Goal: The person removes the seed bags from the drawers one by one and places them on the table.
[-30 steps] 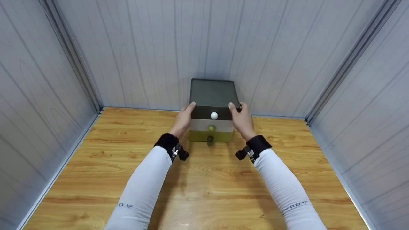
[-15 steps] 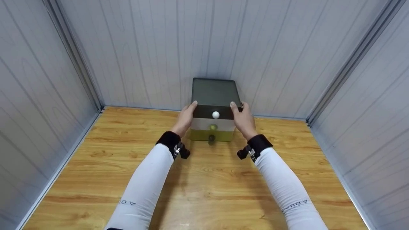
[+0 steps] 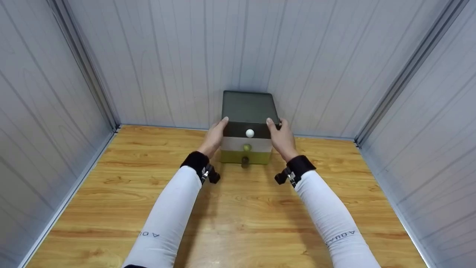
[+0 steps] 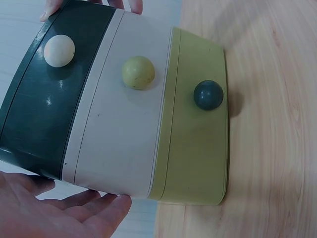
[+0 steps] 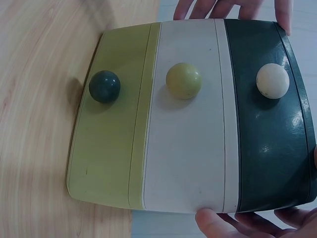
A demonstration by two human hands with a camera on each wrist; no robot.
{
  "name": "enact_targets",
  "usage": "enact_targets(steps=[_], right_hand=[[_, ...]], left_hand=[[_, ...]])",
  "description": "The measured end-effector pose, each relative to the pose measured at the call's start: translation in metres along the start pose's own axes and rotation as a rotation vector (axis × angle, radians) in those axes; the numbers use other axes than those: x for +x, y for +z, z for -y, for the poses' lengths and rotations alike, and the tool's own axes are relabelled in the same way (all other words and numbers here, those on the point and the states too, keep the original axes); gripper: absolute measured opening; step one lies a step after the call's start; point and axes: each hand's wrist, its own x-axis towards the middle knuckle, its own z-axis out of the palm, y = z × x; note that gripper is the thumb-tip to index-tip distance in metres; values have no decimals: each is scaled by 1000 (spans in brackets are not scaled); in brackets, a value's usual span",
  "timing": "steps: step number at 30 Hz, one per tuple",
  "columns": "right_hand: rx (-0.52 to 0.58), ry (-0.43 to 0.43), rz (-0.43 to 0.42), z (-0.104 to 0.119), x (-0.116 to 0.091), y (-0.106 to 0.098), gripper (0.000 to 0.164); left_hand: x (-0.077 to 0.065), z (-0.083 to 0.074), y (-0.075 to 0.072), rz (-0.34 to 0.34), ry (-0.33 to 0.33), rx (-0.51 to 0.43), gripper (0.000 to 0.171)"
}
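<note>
- Bench (image 3: 238, 216) in front of & under the drawer box (image 3: 247, 118); box looks seated on it.
- Up box front: dark knob (image 3: 245, 161) low, olive knob (image 3: 247, 147) mid, white knob (image 3: 250, 133) top. Wouldn't lift by these; drawers'd prob. slide out.
- My L hand (image 3: 214, 137) & R hand (image 3: 282, 140) are clamped on opp. sides of box, thumbs nr its top front edge: best hold, IMO.
- Box walls: prob. stiff plastic, lightish, not v. fragile; shiny, so maybe slippery.
- Behind box: back wall (image 3: 238, 56), close; can't tell if touching.
</note>
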Motion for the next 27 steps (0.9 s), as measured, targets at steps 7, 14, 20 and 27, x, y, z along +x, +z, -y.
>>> enact_targets(steps=[7,14,20,27], right_hand=[[-22,2,-14,0,0,0,92],[-29,7,-25,-1,2,0,92],[29,16,17,0,-1,-5,96],[-26,-2,-90,11,-20,4,89]], left_hand=[[3,-3,1,31,-16,-10,84],[4,-6,-2,43,-38,-19,83],[5,-8,-4,47,-70,-52,84],[6,-11,-4,43,-87,-86,82]])
